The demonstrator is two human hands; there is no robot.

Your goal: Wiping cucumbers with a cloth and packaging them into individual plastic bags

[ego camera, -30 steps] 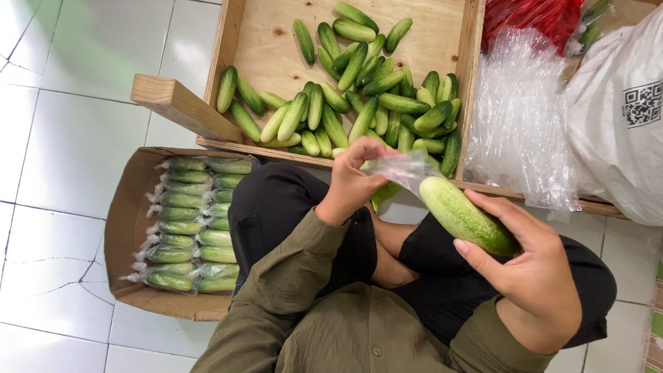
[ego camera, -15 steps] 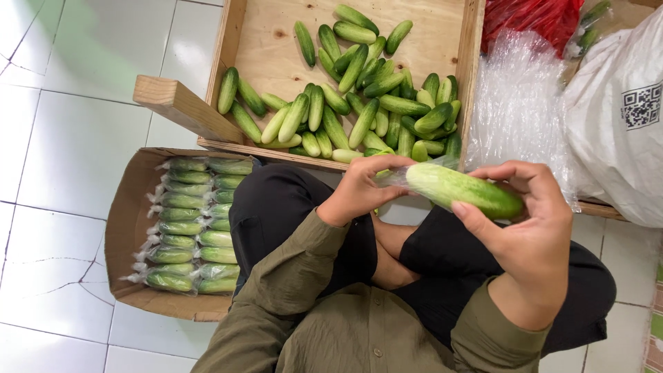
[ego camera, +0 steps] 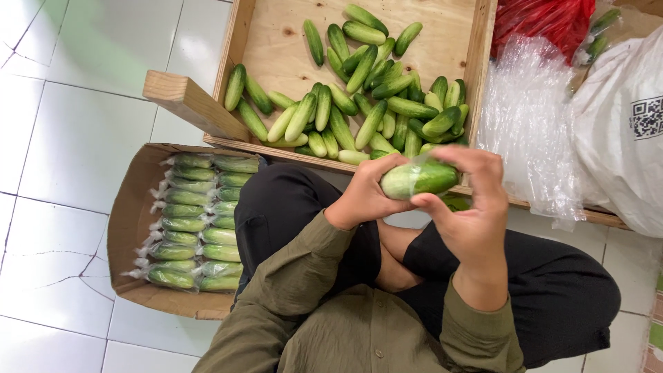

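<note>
Both my hands are closed on one cucumber (ego camera: pixel 419 178), held level above my lap, just in front of the crate's near edge. My left hand (ego camera: pixel 364 195) grips its pale blunt end; my right hand (ego camera: pixel 472 207) wraps over the darker end, fingers curled across the top. A clear plastic sleeve (ego camera: pixel 414 164) covers part of the cucumber; I cannot tell how far.

Beyond the hands: wooden crate (ego camera: pixel 266 41), loose cucumbers (ego camera: pixel 359 103) heaped toward its right side.

To my left, on the tiled floor (ego camera: pixel 69 124): brown cardboard box (ego camera: pixel 131 214), wrapped cucumbers (ego camera: pixel 197 221) stacked in two columns, film ends twisted.

To my right: crumpled pile of clear bags (ego camera: pixel 528 131), a white sack (ego camera: pixel 621 131) carrying a square black-and-white code label, and a red plastic bag (ego camera: pixel 545 17) behind.
</note>
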